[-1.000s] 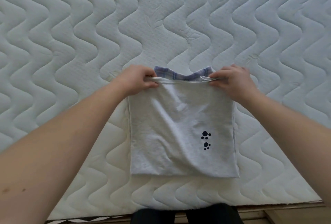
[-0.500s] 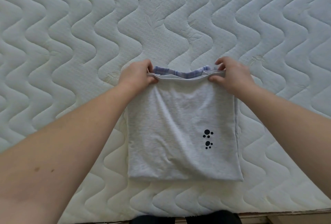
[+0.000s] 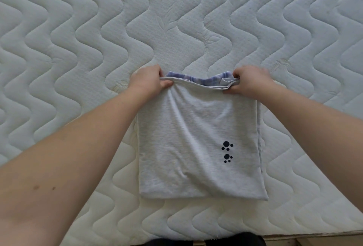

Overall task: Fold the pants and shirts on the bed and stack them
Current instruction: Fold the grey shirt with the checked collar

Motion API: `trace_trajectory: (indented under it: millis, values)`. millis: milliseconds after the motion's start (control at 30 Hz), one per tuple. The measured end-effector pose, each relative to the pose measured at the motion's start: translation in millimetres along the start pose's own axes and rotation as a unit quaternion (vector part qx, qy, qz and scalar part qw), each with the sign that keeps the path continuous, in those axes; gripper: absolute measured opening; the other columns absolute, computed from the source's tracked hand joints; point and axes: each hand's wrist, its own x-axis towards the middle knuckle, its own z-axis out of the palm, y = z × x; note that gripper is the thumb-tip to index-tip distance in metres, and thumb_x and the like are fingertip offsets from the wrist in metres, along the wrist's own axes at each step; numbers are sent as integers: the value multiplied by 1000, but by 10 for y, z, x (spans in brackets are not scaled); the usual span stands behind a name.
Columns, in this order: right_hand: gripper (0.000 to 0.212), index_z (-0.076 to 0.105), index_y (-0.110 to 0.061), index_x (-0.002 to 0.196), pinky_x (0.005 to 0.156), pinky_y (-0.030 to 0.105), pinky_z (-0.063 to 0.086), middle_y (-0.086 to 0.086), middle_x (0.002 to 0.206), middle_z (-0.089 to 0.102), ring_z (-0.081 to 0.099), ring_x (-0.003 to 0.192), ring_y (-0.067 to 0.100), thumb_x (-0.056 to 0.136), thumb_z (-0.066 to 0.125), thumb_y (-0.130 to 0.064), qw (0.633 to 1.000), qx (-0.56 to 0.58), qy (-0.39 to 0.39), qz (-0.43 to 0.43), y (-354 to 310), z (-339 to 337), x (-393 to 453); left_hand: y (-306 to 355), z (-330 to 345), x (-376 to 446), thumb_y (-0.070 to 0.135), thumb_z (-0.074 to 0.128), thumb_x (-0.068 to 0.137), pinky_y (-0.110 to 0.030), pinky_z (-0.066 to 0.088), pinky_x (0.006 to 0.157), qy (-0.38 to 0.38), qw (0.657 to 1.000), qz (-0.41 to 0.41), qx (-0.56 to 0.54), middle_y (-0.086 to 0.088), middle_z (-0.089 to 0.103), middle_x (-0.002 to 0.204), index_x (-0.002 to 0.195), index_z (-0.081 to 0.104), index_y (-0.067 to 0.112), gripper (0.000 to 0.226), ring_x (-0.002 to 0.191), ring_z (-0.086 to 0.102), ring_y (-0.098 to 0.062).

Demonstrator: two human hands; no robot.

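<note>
1. Our left hand and our right hand are apart, each one pinching a far corner of the folded grey shirt, which lies on the mattress near its front edge. If one hand pulls more than the other, the shirt can turn and its edges will no longer be parallel.

2. At the right corner we see several thin layers in the pinch. We judge that one layer can slip out, and then the fold opens on that side.

3. A blue checked garment shows just behind the far edge, under the grey shirt. How far it reaches beneath we cannot tell. If we drag the shirt, this lower piece can move with it and lose its shape, so the stack becomes uneven.

4. Long creases run from the left corner down the cloth. Pressing them flat without smoothing first can fix them into the fold.
</note>
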Motion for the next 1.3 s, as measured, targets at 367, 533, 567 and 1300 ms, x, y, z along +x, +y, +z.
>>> trace_trajectory:
  millis: [367,533,567,1300]
  values:
    - [35,61,-19,91,65,33,36,-1,79,55,53,80,25,79,74,-49,996,30,4,-89,49,-212,-271,98,-242,-269,35,77,82,-30,41,72,-112,984,116,69,-11,69,103,110,67,13,37,97,62,-30]
    - [19,68,-24,85,64,33,44,-3,73,62,59,78,24,80,75,-42,993,38,-25,-109,94,-545,-756,130,-565,-667,37,76,81,-28,36,60,-88,987,122,57,-2,65,74,98,75,24,22,76,61,-22]
    - [16,67,-27,83,65,33,45,-5,72,62,60,79,23,81,74,-41,992,43,-22,-115,74,-644,-867,162,-699,-754,39,76,80,-28,35,56,-78,988,124,59,1,63,69,86,73,25,16,71,61,-20]
    - [35,75,-15,111,67,42,54,15,86,74,68,76,38,80,61,-5,897,8,397,-195,-212,-1096,-1621,148,-1128,-1598,0,76,73,-36,47,43,365,897,205,140,-14,68,71,98,71,10,27,57,64,-37]
